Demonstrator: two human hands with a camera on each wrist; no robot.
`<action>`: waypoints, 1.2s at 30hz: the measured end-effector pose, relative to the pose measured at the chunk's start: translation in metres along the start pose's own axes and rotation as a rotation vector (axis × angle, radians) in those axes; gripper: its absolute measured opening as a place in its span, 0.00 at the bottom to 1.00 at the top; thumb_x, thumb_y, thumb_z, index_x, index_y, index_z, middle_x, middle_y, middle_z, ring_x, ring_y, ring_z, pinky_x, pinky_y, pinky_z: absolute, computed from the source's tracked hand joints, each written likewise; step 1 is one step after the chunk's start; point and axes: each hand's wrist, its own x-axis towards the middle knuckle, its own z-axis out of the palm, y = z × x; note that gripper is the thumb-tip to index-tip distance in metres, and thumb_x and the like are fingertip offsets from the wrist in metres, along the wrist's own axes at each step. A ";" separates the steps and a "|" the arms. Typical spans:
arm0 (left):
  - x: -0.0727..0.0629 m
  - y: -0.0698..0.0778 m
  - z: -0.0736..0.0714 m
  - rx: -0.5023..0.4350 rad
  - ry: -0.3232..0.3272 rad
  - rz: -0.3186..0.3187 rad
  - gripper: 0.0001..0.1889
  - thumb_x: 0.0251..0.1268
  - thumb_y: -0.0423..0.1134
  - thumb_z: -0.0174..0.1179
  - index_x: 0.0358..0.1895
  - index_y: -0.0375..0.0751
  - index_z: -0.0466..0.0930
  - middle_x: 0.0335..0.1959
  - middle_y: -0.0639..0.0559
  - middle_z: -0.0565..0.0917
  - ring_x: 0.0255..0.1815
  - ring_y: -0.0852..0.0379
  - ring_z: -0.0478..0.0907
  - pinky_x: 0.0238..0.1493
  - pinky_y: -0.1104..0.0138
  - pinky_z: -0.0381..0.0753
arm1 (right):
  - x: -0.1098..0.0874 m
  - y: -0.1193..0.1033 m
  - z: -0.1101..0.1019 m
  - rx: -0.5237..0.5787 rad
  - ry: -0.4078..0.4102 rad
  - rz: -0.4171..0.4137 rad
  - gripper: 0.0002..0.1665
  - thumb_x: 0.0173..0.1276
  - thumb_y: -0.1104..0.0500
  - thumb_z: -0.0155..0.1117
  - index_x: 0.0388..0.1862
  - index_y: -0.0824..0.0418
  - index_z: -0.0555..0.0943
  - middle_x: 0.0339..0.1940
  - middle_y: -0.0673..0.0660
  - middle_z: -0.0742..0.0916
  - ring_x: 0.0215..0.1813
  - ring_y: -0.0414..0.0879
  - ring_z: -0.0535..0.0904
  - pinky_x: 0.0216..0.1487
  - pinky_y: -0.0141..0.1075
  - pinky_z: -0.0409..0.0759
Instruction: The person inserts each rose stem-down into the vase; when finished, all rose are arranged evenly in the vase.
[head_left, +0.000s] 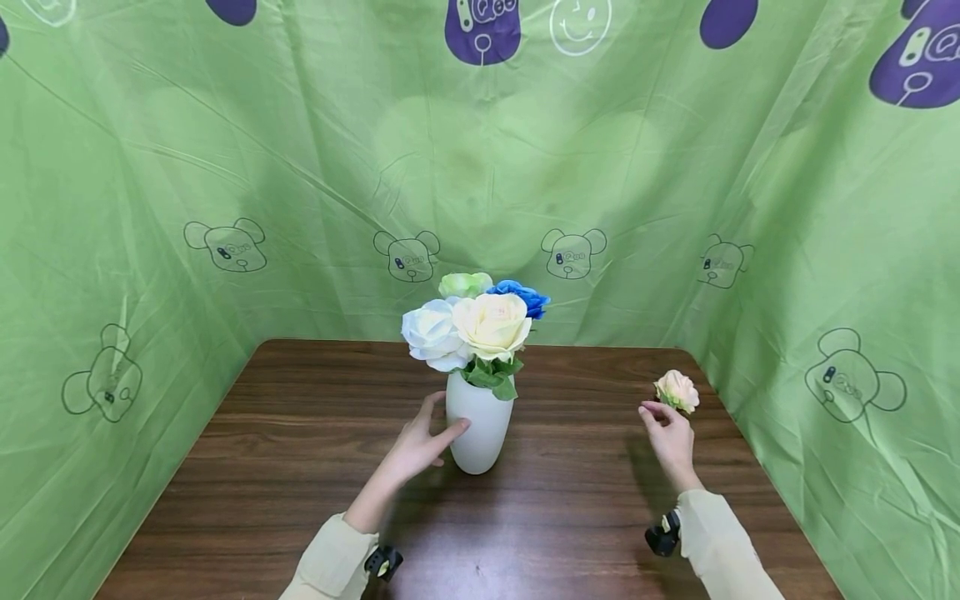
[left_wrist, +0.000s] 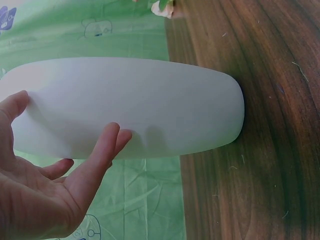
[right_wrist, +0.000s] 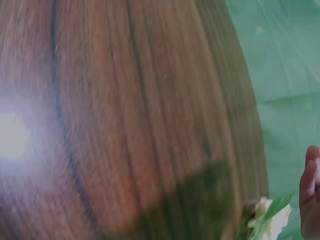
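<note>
Near the middle of the table stands a white vase [head_left: 482, 427] holding a cream rose [head_left: 492, 325], a pale blue rose [head_left: 435, 333], a green flower [head_left: 465, 285] and a blue flower [head_left: 525, 297]. My left hand [head_left: 420, 437] touches the vase's left side, its thumb across the front; the left wrist view shows fairly straight fingers [left_wrist: 102, 145] against it. To the right, my right hand [head_left: 671, 437] pinches a small pale pink rose [head_left: 677, 390] by its stem, mostly hidden by the fingers. The right wrist view catches only part of that hand [right_wrist: 311, 200], beside the bloom.
The vase stands on a dark wooden table [head_left: 300, 467]. Green printed cloth [head_left: 480, 175] hangs behind the table and along both sides. Each wrist carries a small black device, on the left [head_left: 383, 563] and on the right [head_left: 663, 534].
</note>
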 end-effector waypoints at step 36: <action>0.001 -0.001 0.000 0.003 0.000 -0.024 0.37 0.53 0.61 0.55 0.63 0.49 0.54 0.56 0.26 0.63 0.12 0.53 0.75 0.20 0.62 0.78 | -0.013 0.041 -0.031 -0.182 -0.125 0.400 0.22 0.60 0.55 0.55 0.51 0.67 0.73 0.40 0.66 0.79 0.45 0.61 0.70 0.43 0.51 0.66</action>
